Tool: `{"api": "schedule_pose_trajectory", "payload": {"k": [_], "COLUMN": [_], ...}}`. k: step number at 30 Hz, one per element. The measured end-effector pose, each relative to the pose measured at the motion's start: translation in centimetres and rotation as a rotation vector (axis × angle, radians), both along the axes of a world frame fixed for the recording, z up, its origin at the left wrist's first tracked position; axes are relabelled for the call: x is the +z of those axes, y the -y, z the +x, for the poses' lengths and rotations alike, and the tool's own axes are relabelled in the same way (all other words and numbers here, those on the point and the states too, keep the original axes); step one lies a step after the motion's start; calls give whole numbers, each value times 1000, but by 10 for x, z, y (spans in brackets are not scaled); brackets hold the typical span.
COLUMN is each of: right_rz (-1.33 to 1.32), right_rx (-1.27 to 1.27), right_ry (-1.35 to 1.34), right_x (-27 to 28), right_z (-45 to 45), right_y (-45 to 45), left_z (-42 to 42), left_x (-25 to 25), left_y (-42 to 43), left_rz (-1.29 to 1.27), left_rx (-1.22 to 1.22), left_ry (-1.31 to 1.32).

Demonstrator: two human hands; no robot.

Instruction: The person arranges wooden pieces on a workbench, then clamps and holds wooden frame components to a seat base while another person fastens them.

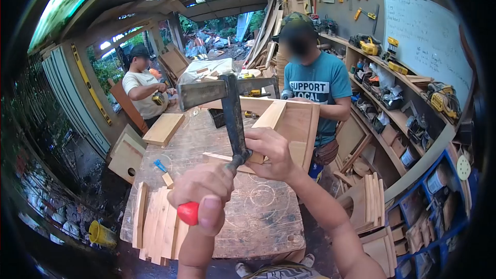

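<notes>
A dark metal bar clamp (234, 119) rises in front of me, its jaw reaching across a wooden frame (271, 115). My left hand (204, 194) is closed around the clamp's handle, whose red end (187, 214) sticks out by the thumb. Beside the clamp's screw end, my right hand (273, 154) is closed on the near end of the frame's wooden rail, its fingertips close to the metal. The clamp and my hands partly hide where the metal meets the wood. The frame stands on a worn worktable (263, 222).
Wooden strips (160, 222) lie at the table's near left, with a thick board (164, 128) behind them. Across the frame stands a co-worker in a teal shirt (323, 80); another person (144, 85) holds a drill at left. Tool shelves (382, 80) line the right wall.
</notes>
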State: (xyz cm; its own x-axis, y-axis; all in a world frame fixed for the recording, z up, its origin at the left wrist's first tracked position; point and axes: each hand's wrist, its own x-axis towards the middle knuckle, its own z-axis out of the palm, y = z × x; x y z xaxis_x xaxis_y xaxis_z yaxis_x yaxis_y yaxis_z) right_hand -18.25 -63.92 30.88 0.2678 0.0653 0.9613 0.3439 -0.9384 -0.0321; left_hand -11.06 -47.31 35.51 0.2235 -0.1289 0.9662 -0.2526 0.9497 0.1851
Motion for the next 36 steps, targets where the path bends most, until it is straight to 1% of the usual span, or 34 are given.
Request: {"api": "schedule_pose_trajectory", "payload": {"k": [2, 3, 4, 6, 8, 10, 12, 18, 19, 21, 22, 26, 28, 29, 30, 32, 34, 36], "right_rz": [7, -3, -9, -3, -8, 7, 9, -131, -127, -201, -188, -176, -175, -179, -168, -212, -205, -199], "right_rx": [-1, -8, 15, 4, -26, 7, -23, 79, 81, 130, 141, 138, 169, 157, 182, 172, 179, 190], "right_ry": [-5, 10, 14, 21, 30, 7, 0, -226, -231, -339, -350, -278, -237, -213, -223, -190, -170, -145], "right_x": [-1, 0, 0, -1, -2, -5, -2, 16, 16, 13, 9, 4, -5, -5, -5, -9, -10, -9], "right_z": [-3, -2, 1, 2, 0, -2, -6, -16, -14, -8, -9, -3, 0, 0, 1, 2, 0, 1], "right_y": [-7, -8, -9, -8, -8, -10, -12, -10, -9, -8, -10, -16, -15, -18, -21, -23, -27, -32], "left_z": [-4, -10, -12, -12, -12, -13, -12, -20, -21, -26, -28, -30, -30, -26, -28, -35, -40, -44], "left_x": [-3, -3, -3, -4, -1, -6, -9, -21, -21, -23, -26, -30, -32, -43, -47, -45, -36, -38], "left_y": [-8, -10, -10, -4, -1, -4, -5, -21, -23, -29, -34, -39, -39, -49, -50, -58, -62, -71], "left_rz": [7, 27, 19, -48, -58, -79, -97, -127, -120, -101, -83, -76, -143, -98, -110, -108, -111, 8], "left_rx": [-1, 23, 46, -17, -35, -21, -22, 75, 91, 107, 126, 162, 117, 95, 88, 30, 83, 114], "left_ry": [16, -59, -56, -108, -65, -64, -72, -92, -91, -124, -151, -199, -150, -143, -145, -205, -155, -211]}}
